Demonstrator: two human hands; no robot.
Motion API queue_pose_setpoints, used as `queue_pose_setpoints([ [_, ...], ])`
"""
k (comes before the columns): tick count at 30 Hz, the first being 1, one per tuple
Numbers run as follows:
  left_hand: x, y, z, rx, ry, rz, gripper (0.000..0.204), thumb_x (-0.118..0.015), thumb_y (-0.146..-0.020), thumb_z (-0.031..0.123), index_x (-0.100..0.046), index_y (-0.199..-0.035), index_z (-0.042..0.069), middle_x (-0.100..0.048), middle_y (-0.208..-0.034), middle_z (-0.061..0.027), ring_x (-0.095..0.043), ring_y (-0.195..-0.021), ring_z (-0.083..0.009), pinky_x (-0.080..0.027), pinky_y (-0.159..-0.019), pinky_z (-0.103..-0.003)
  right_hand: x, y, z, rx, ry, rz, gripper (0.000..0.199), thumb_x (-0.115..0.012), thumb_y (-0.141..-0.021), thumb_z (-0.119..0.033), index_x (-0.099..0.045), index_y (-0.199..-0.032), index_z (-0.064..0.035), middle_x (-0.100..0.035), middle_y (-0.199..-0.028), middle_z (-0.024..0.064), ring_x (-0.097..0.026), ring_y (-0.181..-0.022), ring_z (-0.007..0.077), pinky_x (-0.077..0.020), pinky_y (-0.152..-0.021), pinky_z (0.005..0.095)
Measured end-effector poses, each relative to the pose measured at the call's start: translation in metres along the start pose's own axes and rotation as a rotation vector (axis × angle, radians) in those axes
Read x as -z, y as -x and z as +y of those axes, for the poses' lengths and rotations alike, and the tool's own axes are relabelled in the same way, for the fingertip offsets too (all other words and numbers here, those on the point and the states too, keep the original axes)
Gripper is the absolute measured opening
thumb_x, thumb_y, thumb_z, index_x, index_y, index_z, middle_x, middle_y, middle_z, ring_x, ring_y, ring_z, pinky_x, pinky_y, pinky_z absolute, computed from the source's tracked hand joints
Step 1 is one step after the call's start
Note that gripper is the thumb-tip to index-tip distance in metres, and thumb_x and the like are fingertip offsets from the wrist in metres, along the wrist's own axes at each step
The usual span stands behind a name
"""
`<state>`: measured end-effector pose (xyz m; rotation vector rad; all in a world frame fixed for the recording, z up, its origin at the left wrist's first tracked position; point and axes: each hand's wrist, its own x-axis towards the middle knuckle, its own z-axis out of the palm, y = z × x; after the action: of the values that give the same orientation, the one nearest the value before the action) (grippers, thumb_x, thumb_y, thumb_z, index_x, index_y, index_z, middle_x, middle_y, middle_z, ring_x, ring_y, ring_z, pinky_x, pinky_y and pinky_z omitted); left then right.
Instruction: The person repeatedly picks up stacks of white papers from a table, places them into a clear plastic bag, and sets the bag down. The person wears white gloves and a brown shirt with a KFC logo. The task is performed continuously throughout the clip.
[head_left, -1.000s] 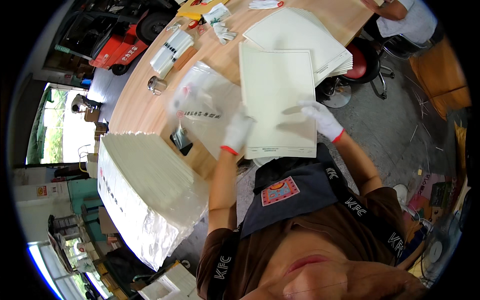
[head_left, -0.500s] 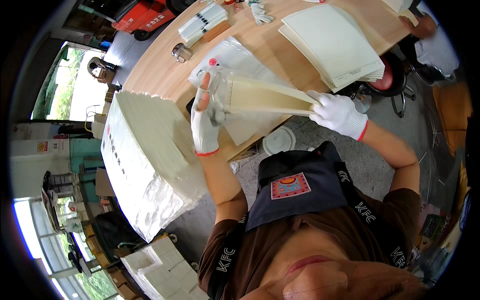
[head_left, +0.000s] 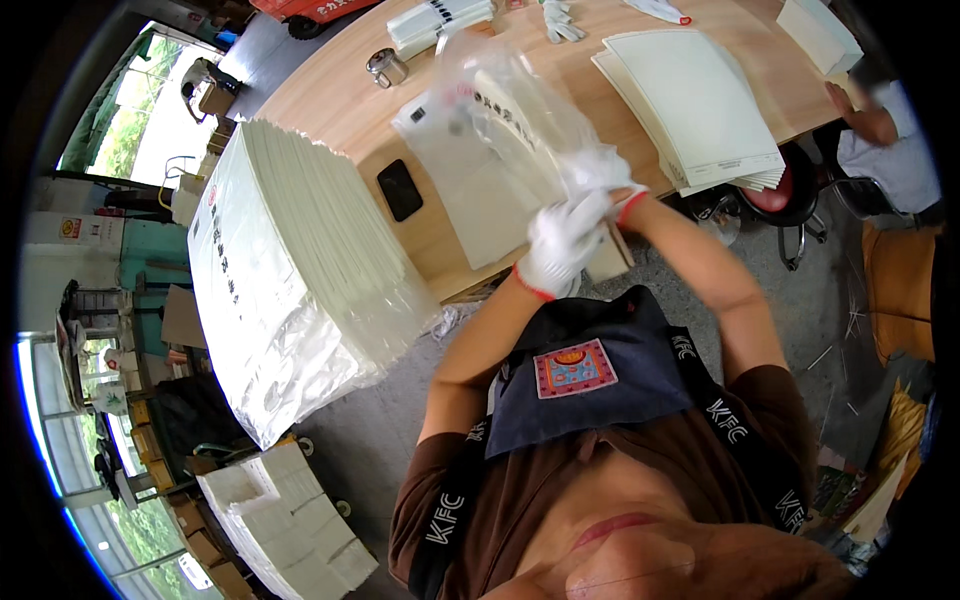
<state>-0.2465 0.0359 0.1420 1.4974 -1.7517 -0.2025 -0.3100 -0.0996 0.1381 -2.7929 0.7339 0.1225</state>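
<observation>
My left hand (head_left: 562, 240), in a white knit glove with a red cuff, is closed on the lower end of a clear plastic bag (head_left: 515, 115). Cream paper sheets (head_left: 610, 258) are inside the bag, their lower end poking out below my hands. My right hand (head_left: 598, 172), gloved the same way, presses against the bag just above the left; its fingers are blurred and partly hidden. The bag's far end stands tilted above the table. Under it lies a flat stack of printed plastic bags (head_left: 455, 170).
A tall pile of bagged paper (head_left: 310, 240) stands at the left, beside a black phone (head_left: 400, 190). A metal cup (head_left: 386, 68) and white bundles (head_left: 438, 24) sit farther back. Right are paper stacks (head_left: 695, 105) and a stool (head_left: 775, 190). Another person's hand (head_left: 872, 122) rests at the table's right edge.
My hands have come together at the bag's lower end; before, they were apart at opposite ends of the sheets. The bag now covers most of the paper, and the phone shows fully.
</observation>
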Motion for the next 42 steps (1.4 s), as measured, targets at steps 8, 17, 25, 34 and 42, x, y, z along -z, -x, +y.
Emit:
queue_pose_setpoints([
  [8, -0.031, 0.018, -0.067, 0.421, 0.187, 0.015, 0.026, -0.06, -0.076, 0.003, -0.061, -0.101, 0.007, -0.065, -0.091, -0.0123, -0.065, -0.08, -0.0264, -0.05, -0.068, -0.035, -0.088, 0.063, -0.017, 0.13, -0.173, 0.461, 0.028, -0.064, -0.076, -0.025, -0.06, -0.1, -0.0101, -0.058, -0.106, 0.0142, -0.057, -0.098, 0.0303, -0.0486, -0.074, 0.0396],
  [17, -0.025, 0.173, -0.107, 0.424, -0.355, 0.197, 0.017, -0.064, -0.073, 0.006, -0.057, -0.089, 0.007, -0.053, -0.074, -0.0078, -0.054, -0.067, -0.0212, -0.043, -0.058, -0.034, -0.087, 0.067, 0.028, -0.273, 0.1, 0.091, 0.022, -0.054, -0.079, -0.019, -0.055, -0.095, -0.0048, -0.065, -0.072, 0.0153, -0.065, -0.064, 0.0322, -0.0504, -0.054, 0.0441],
  [25, -0.011, 0.247, -0.001, 0.766, 0.439, 0.727, 0.018, -0.061, -0.083, 0.005, -0.044, -0.078, 0.005, -0.049, -0.072, -0.0021, -0.047, -0.06, -0.011, -0.04, -0.057, -0.024, -0.084, 0.169, -0.003, 0.062, 0.115, 0.151, 0.02, -0.054, -0.076, -0.025, -0.056, -0.067, -0.0078, -0.059, -0.053, 0.0123, -0.06, -0.045, 0.0286, -0.0457, -0.039, 0.0405],
  [34, -0.001, 0.217, -0.049, 0.716, 0.089, 0.353, 0.011, -0.057, -0.082, 0.003, -0.047, -0.08, 0.004, -0.051, -0.07, -0.0048, -0.053, -0.062, -0.0158, -0.044, -0.058, -0.028, -0.083, 0.136, 0.025, 0.038, 0.189, 0.078, 0.018, -0.054, -0.077, -0.022, -0.06, -0.073, -0.0056, -0.056, -0.053, 0.0119, -0.06, -0.046, 0.0271, -0.0441, -0.039, 0.0413],
  [42, -0.025, 0.24, -0.085, 1.409, 0.861, 0.53, 0.054, -0.059, -0.087, 0.048, -0.055, -0.118, 0.004, -0.06, -0.084, -0.0046, -0.055, -0.079, -0.0107, -0.047, -0.071, -0.029, -0.139, 0.112, 0.09, -0.303, -0.416, 0.009, 0.031, -0.046, -0.092, -0.032, -0.058, -0.104, -0.0065, -0.064, -0.097, 0.0167, -0.063, -0.077, 0.0307, -0.0504, -0.066, 0.0391],
])
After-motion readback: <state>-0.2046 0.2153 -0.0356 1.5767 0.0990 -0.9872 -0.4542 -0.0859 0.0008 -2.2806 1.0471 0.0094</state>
